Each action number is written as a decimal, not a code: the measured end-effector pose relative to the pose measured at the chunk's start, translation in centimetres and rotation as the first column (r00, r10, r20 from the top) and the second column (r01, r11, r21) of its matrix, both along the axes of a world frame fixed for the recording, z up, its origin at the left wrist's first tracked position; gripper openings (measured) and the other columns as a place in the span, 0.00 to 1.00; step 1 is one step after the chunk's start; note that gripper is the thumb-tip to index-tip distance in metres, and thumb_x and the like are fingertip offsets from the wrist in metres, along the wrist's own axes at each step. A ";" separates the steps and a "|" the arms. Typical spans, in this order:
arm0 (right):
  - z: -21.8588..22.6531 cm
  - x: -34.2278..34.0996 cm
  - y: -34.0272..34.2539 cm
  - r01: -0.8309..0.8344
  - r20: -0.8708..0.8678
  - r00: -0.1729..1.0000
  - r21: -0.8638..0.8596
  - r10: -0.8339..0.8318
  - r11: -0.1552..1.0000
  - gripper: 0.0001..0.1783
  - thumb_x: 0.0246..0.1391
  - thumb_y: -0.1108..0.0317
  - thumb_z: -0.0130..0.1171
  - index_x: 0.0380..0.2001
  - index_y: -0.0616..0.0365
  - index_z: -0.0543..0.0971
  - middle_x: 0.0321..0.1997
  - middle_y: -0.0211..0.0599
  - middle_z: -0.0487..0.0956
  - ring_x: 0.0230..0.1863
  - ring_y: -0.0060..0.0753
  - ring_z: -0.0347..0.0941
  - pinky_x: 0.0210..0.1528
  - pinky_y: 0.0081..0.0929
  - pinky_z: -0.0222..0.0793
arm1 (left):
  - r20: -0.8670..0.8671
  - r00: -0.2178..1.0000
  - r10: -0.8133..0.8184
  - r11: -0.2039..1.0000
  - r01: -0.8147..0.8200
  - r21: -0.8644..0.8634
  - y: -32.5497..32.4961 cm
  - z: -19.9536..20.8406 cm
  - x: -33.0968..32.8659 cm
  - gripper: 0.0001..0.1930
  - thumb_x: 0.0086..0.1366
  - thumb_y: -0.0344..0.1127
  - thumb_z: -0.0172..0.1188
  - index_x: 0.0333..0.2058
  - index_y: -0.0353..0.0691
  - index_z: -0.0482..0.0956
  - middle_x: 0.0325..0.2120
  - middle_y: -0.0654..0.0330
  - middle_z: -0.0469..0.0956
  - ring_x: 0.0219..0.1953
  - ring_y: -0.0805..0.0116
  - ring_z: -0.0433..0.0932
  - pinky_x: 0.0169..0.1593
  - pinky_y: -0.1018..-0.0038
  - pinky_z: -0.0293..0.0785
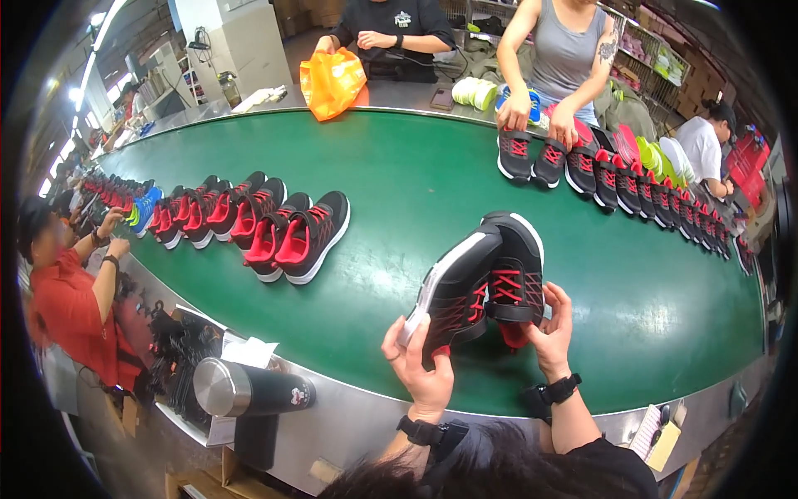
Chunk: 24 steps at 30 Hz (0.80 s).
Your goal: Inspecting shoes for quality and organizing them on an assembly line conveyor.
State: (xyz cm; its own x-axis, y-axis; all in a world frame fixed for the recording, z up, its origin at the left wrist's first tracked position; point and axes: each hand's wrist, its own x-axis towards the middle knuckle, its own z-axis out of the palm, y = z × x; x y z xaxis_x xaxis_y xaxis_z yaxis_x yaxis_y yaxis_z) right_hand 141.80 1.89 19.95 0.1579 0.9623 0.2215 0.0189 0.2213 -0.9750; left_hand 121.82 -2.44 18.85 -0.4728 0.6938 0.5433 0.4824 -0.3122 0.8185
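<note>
Two black sneakers with red laces and white soles are up in front of me over the green belt. The left sneaker (455,287) is tilted on its side, and my left hand (422,366) grips it at the heel end, thumb near the red lining. Around the heel of the right sneaker (517,279) my right hand (552,331) is closed, its laces and strap facing me. The toes of both point away and touch or nearly touch each other. A dark band circles each of my wrists.
The green belt (399,166) carries a row of black-red sneakers (312,237) at left and another (582,170) at far right, where a co-worker's hands touch two. An orange bag (332,81) stands across. A black thermos (253,388) lies near left; notepads (657,437) sit near right.
</note>
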 end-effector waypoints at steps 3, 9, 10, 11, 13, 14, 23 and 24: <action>0.2 -0.1 -0.3 0.026 -0.061 0.998 0.011 -0.025 1.000 0.42 0.39 0.82 0.65 0.59 0.56 0.61 0.58 0.42 0.64 0.55 0.29 0.66 0.44 0.18 0.74 | 0.043 0.999 -0.018 0.999 0.019 -0.027 -0.4 -0.2 0.3 0.32 0.44 0.15 0.54 0.53 0.39 0.71 0.54 0.49 0.61 0.57 0.53 0.64 0.61 0.64 0.61; -0.4 0.7 -0.3 -0.073 -0.260 0.965 -0.172 0.026 0.982 0.35 0.53 0.68 0.58 0.63 0.59 0.59 0.56 0.47 0.72 0.52 0.31 0.70 0.30 0.17 0.73 | 0.351 0.905 -0.240 0.968 0.248 0.023 0.0 -1.4 0.9 0.28 0.57 0.29 0.56 0.58 0.33 0.65 0.58 0.42 0.63 0.61 0.48 0.64 0.63 0.63 0.58; -0.2 0.8 -0.1 -0.075 -0.254 0.967 -0.198 0.023 0.977 0.35 0.53 0.68 0.58 0.63 0.59 0.59 0.56 0.47 0.72 0.52 0.31 0.70 0.30 0.17 0.73 | 0.484 0.791 -0.374 0.917 0.393 0.067 -0.2 -1.3 1.3 0.29 0.61 0.33 0.54 0.60 0.30 0.61 0.60 0.42 0.61 0.63 0.48 0.62 0.64 0.63 0.56; -0.1 1.0 0.5 -0.185 -0.269 0.954 -0.177 0.133 0.967 0.33 0.55 0.64 0.56 0.63 0.61 0.61 0.58 0.47 0.71 0.52 0.30 0.70 0.28 0.17 0.72 | 0.526 0.736 -0.426 0.873 0.487 0.025 0.1 -0.9 1.5 0.31 0.65 0.38 0.51 0.62 0.27 0.55 0.63 0.41 0.57 0.65 0.50 0.58 0.65 0.64 0.53; -0.2 1.8 1.0 -0.216 -0.139 0.972 -0.221 0.188 0.951 0.31 0.58 0.55 0.53 0.59 0.65 0.68 0.61 0.43 0.69 0.53 0.29 0.70 0.25 0.17 0.71 | 0.473 0.783 -0.403 0.883 0.469 -0.024 1.3 -1.3 2.2 0.30 0.67 0.39 0.47 0.63 0.28 0.55 0.63 0.40 0.56 0.67 0.49 0.53 0.67 0.64 0.49; -0.8 2.8 1.4 -0.162 0.031 0.983 -0.337 0.183 0.927 0.29 0.58 0.56 0.54 0.58 0.63 0.69 0.61 0.42 0.70 0.54 0.30 0.69 0.29 0.21 0.74 | 0.469 0.796 -0.383 0.883 0.465 -0.068 1.7 -1.7 2.1 0.29 0.69 0.40 0.45 0.63 0.29 0.55 0.63 0.39 0.55 0.68 0.48 0.51 0.67 0.64 0.46; 3.4 -4.9 -0.9 -0.060 0.798 0.590 0.200 -0.127 0.978 0.27 0.41 0.70 0.65 0.49 0.56 0.72 0.45 0.45 0.69 0.50 0.48 0.63 0.52 0.37 0.61 | 0.416 0.896 -0.154 0.933 0.271 -0.238 1.0 -2.2 1.5 0.27 0.73 0.41 0.37 0.64 0.30 0.54 0.65 0.45 0.54 0.69 0.52 0.49 0.69 0.65 0.44; 3.6 -6.4 -1.7 -0.113 0.828 0.559 0.126 -0.042 0.986 0.30 0.39 0.69 0.67 0.50 0.55 0.72 0.45 0.45 0.69 0.51 0.49 0.63 0.53 0.39 0.59 | 0.442 0.886 -0.142 0.939 0.262 -0.224 0.5 -2.0 1.0 0.27 0.72 0.41 0.37 0.64 0.30 0.54 0.65 0.44 0.55 0.68 0.52 0.51 0.68 0.65 0.45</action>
State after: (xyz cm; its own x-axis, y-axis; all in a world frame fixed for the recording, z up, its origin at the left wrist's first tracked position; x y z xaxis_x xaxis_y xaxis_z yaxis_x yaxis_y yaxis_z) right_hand 135.36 0.23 23.55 -0.2021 0.9055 0.3732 0.7863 0.3772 -0.4893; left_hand 122.82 -1.89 16.86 -0.4451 0.8890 0.1076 0.0318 -0.1044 0.9940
